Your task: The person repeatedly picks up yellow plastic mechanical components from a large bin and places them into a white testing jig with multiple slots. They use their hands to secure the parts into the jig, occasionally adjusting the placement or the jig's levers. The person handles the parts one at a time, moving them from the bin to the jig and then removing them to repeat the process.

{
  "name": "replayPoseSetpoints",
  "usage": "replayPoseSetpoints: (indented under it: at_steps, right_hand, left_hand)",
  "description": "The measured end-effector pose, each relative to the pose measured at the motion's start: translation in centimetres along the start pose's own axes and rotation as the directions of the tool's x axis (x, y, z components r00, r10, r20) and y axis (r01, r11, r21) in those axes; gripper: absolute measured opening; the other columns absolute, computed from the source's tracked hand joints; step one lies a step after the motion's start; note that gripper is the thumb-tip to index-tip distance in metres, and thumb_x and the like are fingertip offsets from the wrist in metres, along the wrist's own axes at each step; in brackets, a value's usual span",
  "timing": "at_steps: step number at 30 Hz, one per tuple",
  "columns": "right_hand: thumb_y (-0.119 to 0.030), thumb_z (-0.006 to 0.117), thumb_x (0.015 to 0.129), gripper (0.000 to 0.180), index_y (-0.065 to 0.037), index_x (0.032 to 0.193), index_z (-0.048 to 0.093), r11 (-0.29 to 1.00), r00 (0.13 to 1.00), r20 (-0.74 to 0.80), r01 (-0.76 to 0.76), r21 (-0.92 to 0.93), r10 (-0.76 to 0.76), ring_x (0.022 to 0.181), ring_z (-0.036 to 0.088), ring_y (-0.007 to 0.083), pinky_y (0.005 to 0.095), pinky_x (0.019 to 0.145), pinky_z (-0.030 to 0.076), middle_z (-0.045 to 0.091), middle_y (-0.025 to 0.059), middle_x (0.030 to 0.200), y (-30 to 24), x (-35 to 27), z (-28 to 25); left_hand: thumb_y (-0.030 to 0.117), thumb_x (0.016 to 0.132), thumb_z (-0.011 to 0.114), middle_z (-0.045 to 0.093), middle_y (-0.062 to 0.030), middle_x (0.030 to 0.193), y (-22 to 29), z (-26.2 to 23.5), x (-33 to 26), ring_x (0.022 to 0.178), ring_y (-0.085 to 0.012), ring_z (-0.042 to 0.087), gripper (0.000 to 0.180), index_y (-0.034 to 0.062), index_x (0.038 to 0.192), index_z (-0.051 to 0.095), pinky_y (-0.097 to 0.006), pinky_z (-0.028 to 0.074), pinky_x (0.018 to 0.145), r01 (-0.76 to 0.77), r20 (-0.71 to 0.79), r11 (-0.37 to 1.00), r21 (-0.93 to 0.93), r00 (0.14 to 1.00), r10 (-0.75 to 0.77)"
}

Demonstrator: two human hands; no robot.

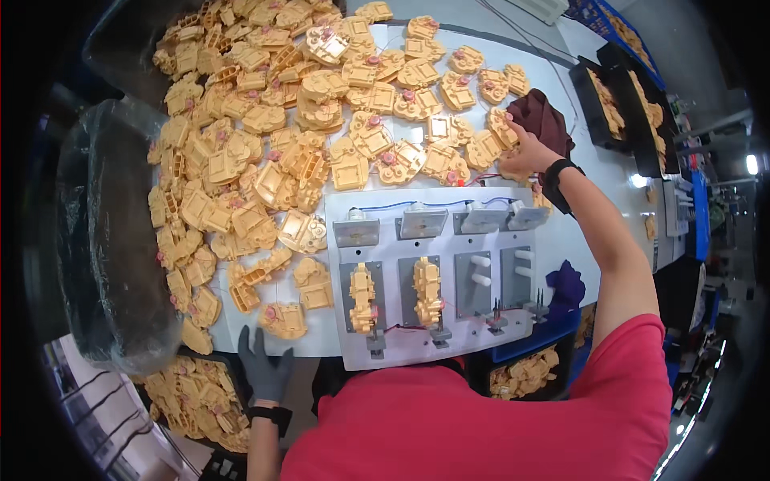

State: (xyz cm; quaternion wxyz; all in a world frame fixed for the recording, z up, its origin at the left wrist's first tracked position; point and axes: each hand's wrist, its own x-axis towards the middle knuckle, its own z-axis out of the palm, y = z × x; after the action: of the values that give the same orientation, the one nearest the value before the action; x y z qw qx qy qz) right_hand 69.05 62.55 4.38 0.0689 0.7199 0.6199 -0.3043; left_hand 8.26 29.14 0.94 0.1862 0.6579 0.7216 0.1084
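Observation:
My right hand (527,154) is stretched out to the far right of the table, its fingers closed on a yellow plastic housing (501,127) with a small pink piece on it. My left hand (265,370), in a grey glove, hangs at the near table edge with fingers spread and nothing in them. Just beyond its fingertips lies another yellow housing (282,320). Between my arms stands a white test fixture (401,350) with several stations. Yellow housings sit upright in the two left stations, the left one (362,297) and its neighbour (427,290); the two right stations show bare white pegs (480,270).
A large heap of yellow housings (233,160) covers the table's left and back. Dark cloth (544,120) lies beside my right hand, purple cloth (566,286) right of the fixture. Crates (601,108) of parts stand at the right; a plastic-wrapped dark bin (112,240) flanks the left.

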Motion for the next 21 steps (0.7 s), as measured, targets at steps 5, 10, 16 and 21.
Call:
replayPoseSetpoints:
  at_steps: [5, 10, 16, 21]
  right_hand:
    - [-0.037, 0.084, 0.068, 0.120, -0.019, 0.156, 0.006, 0.995, 0.996, 0.045, 0.075, -0.073, -0.071, 0.143, 0.023, 0.0427, 0.0420, 0.117, 0.028, 0.014, 0.0314, 0.154, -2.0, 1.6, 0.3]
    - [-0.038, 0.084, 0.073, 0.111, -0.023, 0.156, 0.012, 0.950, 0.998, 0.040, -0.054, 0.309, 0.044, 0.116, 0.051, 0.0246, 0.0387, 0.095, 0.044, 0.045, 0.0124, 0.131, -3.0, 3.3, -0.5]
    - [-0.051, 0.077, 0.076, 0.093, -0.024, 0.150, 0.028, 0.776, 0.958, 0.238, -0.269, 0.570, 0.156, 0.099, 0.047, 0.0124, 0.0361, 0.083, 0.041, 0.047, 0.0011, 0.115, -4.7, 4.4, -2.2]
    - [-0.062, 0.072, 0.077, 0.075, -0.025, 0.134, 0.042, 0.747, 0.960, 0.242, -0.264, 0.610, 0.142, 0.120, 0.041, 0.0260, 0.0495, 0.093, 0.039, 0.041, 0.0040, 0.139, -6.4, 6.2, -1.3]
  left_hand:
    - [0.027, 0.071, 0.085, 0.027, -0.0256, 0.149, 3.0, 3.4, 2.4, 0.138, -0.0439, 0.029, 0.085, 0.0092, 0.142, 0.042, -0.050, 0.030, 0.112, 0.030, -0.031, 0.995, 0.094, 0.999, -0.027]
    - [0.026, 0.076, 0.081, 0.024, -0.0239, 0.152, 3.0, 6.2, 5.7, 0.138, -0.0420, 0.030, 0.086, 0.0107, 0.147, 0.036, -0.047, 0.032, 0.113, 0.129, -0.186, 0.988, -0.085, 0.972, -0.143]
    - [0.026, 0.078, 0.079, 0.028, -0.0245, 0.151, 3.0, 7.8, 5.6, 0.136, -0.0431, 0.032, 0.084, 0.0103, 0.147, 0.034, -0.048, 0.032, 0.112, 0.113, -0.290, 0.993, -0.017, 0.950, -0.113]
    - [0.030, 0.077, 0.079, 0.030, -0.0241, 0.150, 2.7, 8.3, 5.4, 0.134, -0.0447, 0.032, 0.084, 0.0122, 0.147, 0.035, -0.052, 0.031, 0.111, 0.119, -0.299, 0.993, -0.009, 0.947, -0.117]
